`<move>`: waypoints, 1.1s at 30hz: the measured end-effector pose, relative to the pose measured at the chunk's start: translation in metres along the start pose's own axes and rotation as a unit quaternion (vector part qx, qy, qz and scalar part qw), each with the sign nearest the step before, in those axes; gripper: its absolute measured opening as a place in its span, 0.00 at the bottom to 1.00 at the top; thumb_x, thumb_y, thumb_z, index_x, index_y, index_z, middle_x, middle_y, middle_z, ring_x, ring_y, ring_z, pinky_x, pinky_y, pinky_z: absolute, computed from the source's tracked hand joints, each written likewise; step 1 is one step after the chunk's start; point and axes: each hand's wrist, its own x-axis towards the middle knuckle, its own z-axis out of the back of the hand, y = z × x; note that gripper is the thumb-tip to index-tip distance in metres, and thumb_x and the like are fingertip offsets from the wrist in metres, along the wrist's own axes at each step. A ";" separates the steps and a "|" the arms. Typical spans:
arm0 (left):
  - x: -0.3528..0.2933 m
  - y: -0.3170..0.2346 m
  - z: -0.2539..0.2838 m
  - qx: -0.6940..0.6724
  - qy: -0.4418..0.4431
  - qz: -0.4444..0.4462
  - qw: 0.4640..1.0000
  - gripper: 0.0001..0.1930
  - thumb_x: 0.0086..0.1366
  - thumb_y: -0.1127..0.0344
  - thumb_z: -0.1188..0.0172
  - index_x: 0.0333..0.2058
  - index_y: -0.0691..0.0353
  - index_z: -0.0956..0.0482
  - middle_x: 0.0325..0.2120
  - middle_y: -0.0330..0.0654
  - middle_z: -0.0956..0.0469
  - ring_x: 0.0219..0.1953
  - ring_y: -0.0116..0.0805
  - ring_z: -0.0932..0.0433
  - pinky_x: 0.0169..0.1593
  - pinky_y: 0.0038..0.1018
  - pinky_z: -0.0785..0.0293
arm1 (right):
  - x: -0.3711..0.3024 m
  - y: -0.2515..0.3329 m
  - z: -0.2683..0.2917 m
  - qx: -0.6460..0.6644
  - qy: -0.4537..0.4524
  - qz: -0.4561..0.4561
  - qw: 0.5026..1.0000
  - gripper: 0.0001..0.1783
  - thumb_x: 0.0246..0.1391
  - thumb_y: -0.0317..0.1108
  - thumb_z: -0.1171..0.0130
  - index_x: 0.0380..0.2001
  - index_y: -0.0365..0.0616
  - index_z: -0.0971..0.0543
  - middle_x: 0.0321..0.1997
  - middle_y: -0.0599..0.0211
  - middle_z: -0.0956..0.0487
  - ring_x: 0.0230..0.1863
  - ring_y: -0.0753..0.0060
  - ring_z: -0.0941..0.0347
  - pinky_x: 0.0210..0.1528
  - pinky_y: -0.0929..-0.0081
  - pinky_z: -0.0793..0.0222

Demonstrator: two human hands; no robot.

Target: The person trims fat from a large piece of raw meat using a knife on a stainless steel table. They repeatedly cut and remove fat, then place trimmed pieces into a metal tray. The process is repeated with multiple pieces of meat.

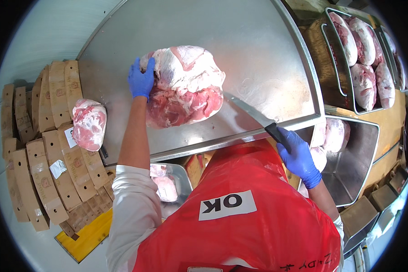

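Note:
A large cut of raw meat (186,86), white with fat on its far side and pink-red nearer me, lies on the steel table (258,50). My left hand (141,79), in a blue glove, rests on the meat's left end with the fingers spread. In my right hand (299,158), also blue-gloved, is the black handle of a knife (251,111). The blade points up and left over the table's near edge, its tip close to the right side of the meat. A smaller piece of meat (89,124) sits at the table's left edge.
Stacked cardboard boxes (50,172) stand on the left. Metal bins with meat are on the right, an upper one (344,86) and a lower one (356,158). Another metal tub (182,181) holding meat sits below the table's near edge. A yellow pallet (84,238) is at lower left.

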 end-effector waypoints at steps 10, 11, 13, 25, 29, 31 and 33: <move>0.027 0.000 0.004 -0.071 0.094 0.024 0.993 0.49 0.58 0.27 0.31 0.66 0.62 0.25 0.64 0.62 0.27 0.65 0.57 0.25 0.67 0.45 0.29 | 0.017 0.064 0.016 0.036 0.049 0.032 0.998 0.26 0.66 0.30 0.37 0.66 0.49 0.21 0.36 0.46 0.16 0.30 0.64 0.21 0.39 0.69 0.23; 0.034 0.013 0.001 -0.105 0.107 0.031 0.988 0.49 0.58 0.28 0.30 0.66 0.63 0.25 0.63 0.61 0.25 0.64 0.55 0.24 0.66 0.44 0.28 | 0.019 0.072 0.022 0.043 0.067 0.011 0.997 0.25 0.66 0.30 0.37 0.66 0.50 0.20 0.33 0.47 0.17 0.27 0.70 0.24 0.37 0.72 0.24; 0.036 0.023 -0.005 -0.181 0.131 0.049 0.973 0.48 0.58 0.31 0.28 0.64 0.66 0.24 0.60 0.59 0.22 0.61 0.51 0.21 0.65 0.42 0.26 | 0.023 0.086 0.034 0.033 0.089 0.003 0.995 0.25 0.67 0.30 0.38 0.66 0.50 0.21 0.29 0.51 0.20 0.26 0.74 0.28 0.35 0.73 0.26; 0.020 0.005 0.015 -0.168 0.115 0.109 0.973 0.46 0.57 0.33 0.26 0.60 0.69 0.22 0.54 0.55 0.16 0.57 0.48 0.17 0.62 0.40 0.24 | 0.070 0.148 0.059 -0.060 0.183 -0.048 0.980 0.22 0.69 0.34 0.41 0.64 0.48 0.19 0.23 0.54 0.22 0.23 0.78 0.32 0.32 0.71 0.29; 0.018 -0.007 0.021 -0.149 0.135 0.131 0.971 0.46 0.58 0.31 0.27 0.61 0.67 0.23 0.55 0.55 0.17 0.58 0.49 0.18 0.63 0.40 0.25 | 0.081 0.157 0.043 -0.086 0.195 -0.081 0.974 0.24 0.70 0.34 0.40 0.66 0.43 0.22 0.30 0.64 0.16 0.31 0.81 0.24 0.40 0.73 0.24; 0.016 -0.004 0.019 -0.150 0.134 0.138 0.970 0.46 0.58 0.31 0.28 0.61 0.67 0.23 0.55 0.54 0.17 0.58 0.49 0.18 0.63 0.40 0.25 | 0.078 0.143 0.035 -0.072 0.145 -0.053 0.985 0.21 0.69 0.36 0.40 0.63 0.48 0.18 0.29 0.47 0.16 0.24 0.64 0.22 0.36 0.66 0.23; 0.012 0.016 0.012 -0.179 0.125 0.142 0.965 0.46 0.59 0.31 0.29 0.61 0.67 0.23 0.55 0.54 0.17 0.58 0.48 0.18 0.63 0.40 0.25 | 0.072 0.142 0.028 -0.064 0.122 -0.057 0.989 0.22 0.69 0.37 0.39 0.64 0.48 0.19 0.31 0.45 0.15 0.26 0.60 0.19 0.36 0.65 0.23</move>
